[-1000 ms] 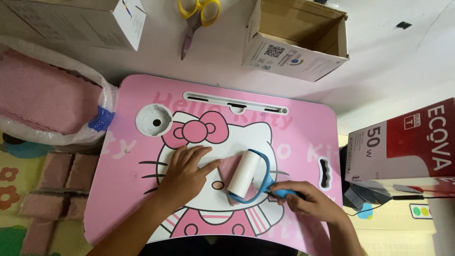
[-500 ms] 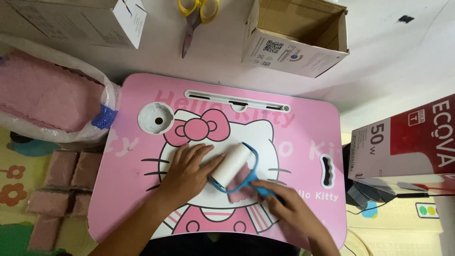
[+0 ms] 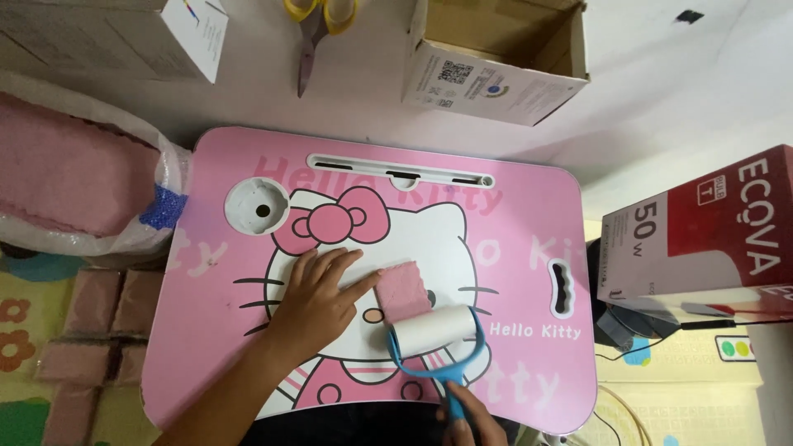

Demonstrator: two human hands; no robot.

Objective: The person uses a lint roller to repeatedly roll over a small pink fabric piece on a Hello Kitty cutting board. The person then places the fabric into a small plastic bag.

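Note:
A small pink cloth square [image 3: 403, 289] lies flat on a pink lap table [image 3: 529, 272] printed with a cartoon cat. My left hand [image 3: 318, 299] rests palm down on the table, its fingertips pressing the cloth's left edge. My right hand [image 3: 472, 423] grips the blue handle of a lint roller [image 3: 433, 340], whose white roll sits on the table at the cloth's near right corner. Most of my right hand is cut off by the bottom edge.
A round cup hole [image 3: 257, 206] and a slot [image 3: 401, 172] sit along the table's far side. Behind it are yellow-handled scissors [image 3: 318, 21] and an open cardboard box [image 3: 496, 54]. A bag of pink cloths [image 3: 74, 173] lies left, a red-and-white box [image 3: 702, 231] right.
The lint roller has been pulled toward me and turned, coming off the cloth and uncovering it. My right hand drew back to the bottom edge. My left hand stayed on the cloth.

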